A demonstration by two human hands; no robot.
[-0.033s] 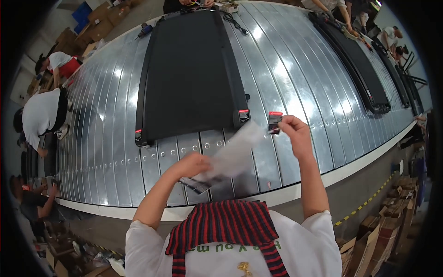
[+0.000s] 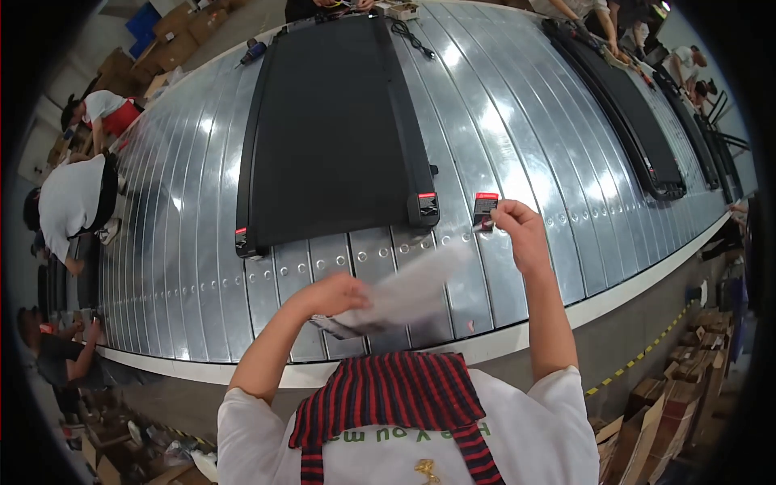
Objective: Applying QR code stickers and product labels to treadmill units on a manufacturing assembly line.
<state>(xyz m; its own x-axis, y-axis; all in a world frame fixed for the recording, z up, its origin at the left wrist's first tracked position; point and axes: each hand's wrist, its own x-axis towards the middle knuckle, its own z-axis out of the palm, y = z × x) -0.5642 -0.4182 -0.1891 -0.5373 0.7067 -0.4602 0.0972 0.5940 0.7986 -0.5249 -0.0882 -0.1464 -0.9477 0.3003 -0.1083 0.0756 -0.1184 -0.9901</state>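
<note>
My right hand (image 2: 524,230) pinches a small black warning sticker (image 2: 485,208) with a red top band by its lower right edge, above the metal surface. My left hand (image 2: 333,295) is closed on a white sticker backing sheet (image 2: 416,283), which is blurred by motion and hangs between my hands. Ahead of my left hand lies a long black treadmill deck (image 2: 331,137). Its near right end cap bears a sticker (image 2: 427,204) with a red band, and a similar sticker (image 2: 241,238) is on the near left end cap.
The deck lies on a slatted metal table (image 2: 517,162) with a white edge. A power drill (image 2: 255,52) and a black coiled cable (image 2: 411,39) are near its far end. More treadmill decks (image 2: 622,105) lie at right; co-workers stand around. Cardboard boxes (image 2: 655,412) are behind me at right.
The backing sheet has swung down toward me and away from the sticker. In my right hand the sticker has shifted slightly up and right, and turned a little.
</note>
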